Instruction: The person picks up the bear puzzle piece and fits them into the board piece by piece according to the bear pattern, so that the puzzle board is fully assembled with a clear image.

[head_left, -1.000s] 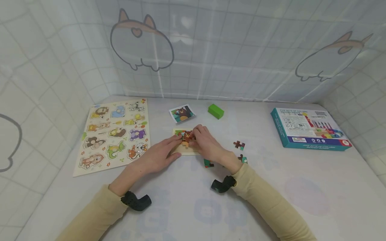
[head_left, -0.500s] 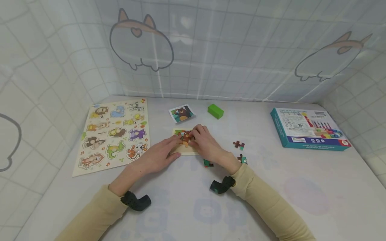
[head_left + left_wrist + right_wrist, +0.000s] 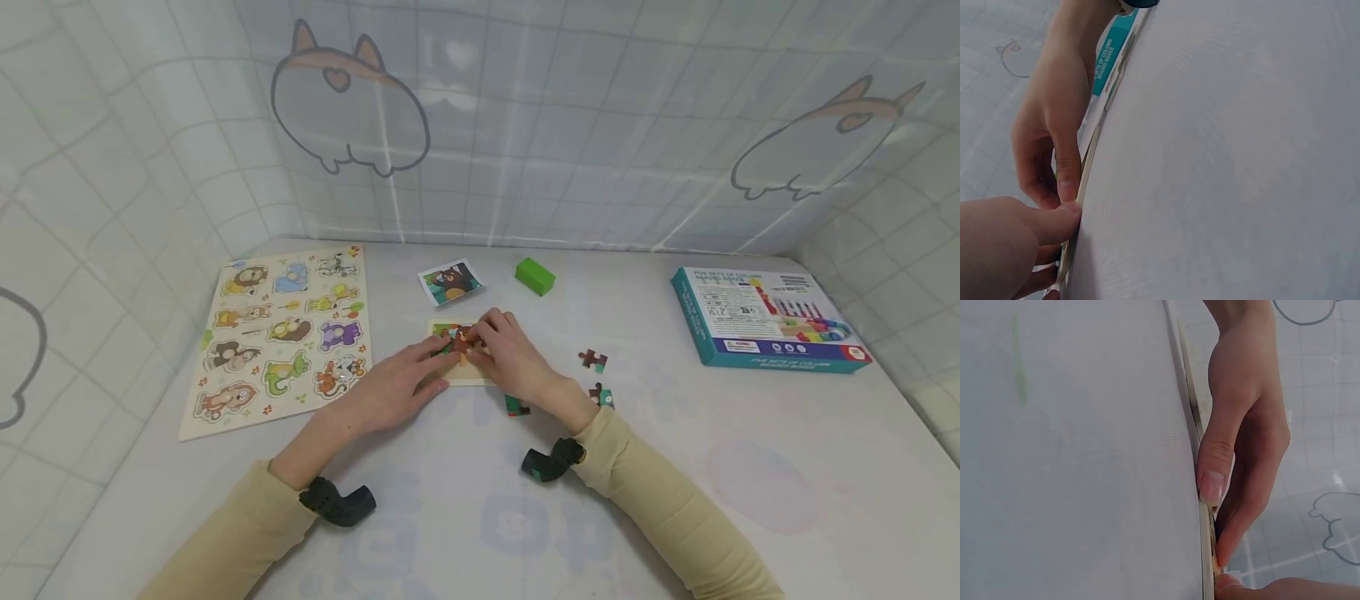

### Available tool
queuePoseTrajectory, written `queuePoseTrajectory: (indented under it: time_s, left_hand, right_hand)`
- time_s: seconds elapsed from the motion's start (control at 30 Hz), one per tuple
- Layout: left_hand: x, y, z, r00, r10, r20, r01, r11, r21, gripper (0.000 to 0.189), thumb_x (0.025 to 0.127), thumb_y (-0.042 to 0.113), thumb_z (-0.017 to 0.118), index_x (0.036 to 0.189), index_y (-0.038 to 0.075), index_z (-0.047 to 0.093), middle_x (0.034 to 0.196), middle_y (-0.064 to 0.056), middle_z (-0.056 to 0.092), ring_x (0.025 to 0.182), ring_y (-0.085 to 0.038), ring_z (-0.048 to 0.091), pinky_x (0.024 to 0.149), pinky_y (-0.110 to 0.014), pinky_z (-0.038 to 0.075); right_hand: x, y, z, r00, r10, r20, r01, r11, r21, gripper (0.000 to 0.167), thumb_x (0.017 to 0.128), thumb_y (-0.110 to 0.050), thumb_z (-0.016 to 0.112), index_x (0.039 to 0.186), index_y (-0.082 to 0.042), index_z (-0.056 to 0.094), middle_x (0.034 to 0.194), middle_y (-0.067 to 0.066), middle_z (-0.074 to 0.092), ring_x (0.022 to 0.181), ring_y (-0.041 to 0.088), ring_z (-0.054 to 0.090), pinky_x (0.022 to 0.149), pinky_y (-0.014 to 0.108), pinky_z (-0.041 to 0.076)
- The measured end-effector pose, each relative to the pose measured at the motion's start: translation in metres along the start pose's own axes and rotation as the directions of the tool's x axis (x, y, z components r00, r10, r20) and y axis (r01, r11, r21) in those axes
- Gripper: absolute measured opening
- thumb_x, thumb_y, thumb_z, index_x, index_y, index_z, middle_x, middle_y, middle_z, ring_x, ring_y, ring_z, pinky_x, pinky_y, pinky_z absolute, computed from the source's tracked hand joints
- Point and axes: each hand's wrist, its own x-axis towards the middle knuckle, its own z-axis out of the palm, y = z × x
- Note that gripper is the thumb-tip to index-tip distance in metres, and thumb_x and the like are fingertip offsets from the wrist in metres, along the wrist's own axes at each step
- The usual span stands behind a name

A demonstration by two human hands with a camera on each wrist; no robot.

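I have a flat white table (image 3: 450, 517) with faint coloured shapes in front of me. On it lie a big cream animal board (image 3: 281, 333) to my left, a bear picture card (image 3: 451, 282), a bright green block (image 3: 536, 276), a little pale puzzle tray (image 3: 472, 382), loose brown-and-green jigsaw pieces (image 3: 593, 360), and a teal-and-white box (image 3: 772, 319) to my right.

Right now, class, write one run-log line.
left fingers: on puzzle tray; right fingers: at bear pieces; loose pieces: around right wrist
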Motion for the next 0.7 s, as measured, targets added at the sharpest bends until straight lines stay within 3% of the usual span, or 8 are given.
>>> queuePoseTrajectory:
  time_s: [0.43,0.7]
  left_hand:
    - [0.0006,0.0016,0.0019,1.000,0.017,0.007,-0.017,1.000,0.015,0.049,0.105,0.027,0.052,0.151,0.010,0.045,0.160,-0.007,0.038,0.150,-0.034,0.028,0.120,-0.051,0.030]
    - [0.0005,0.0020,0.0019,1.000,0.013,0.017,-0.013,1.000,0.026,0.050,0.106,0.028,0.051,0.152,0.010,0.044,0.160,-0.007,0.037,0.150,-0.034,0.027,0.121,-0.050,0.030]
  right_hand:
    - [0.0001,-0.0015,-0.0004,0.999,0.011,-0.031,-0.011,1.000,0.009,0.019,0.096,-0.013,0.067,0.109,0.000,0.063,0.110,0.011,0.054,0.098,0.027,0.046,0.087,0.038,0.045]
    - [0.0009,-0.0015,-0.0010,0.999,0.018,-0.034,-0.017,1.000,0.025,0.014,0.095,-0.015,0.069,0.100,-0.002,0.067,0.109,0.011,0.056,0.099,0.027,0.048,0.086,0.039,0.047]
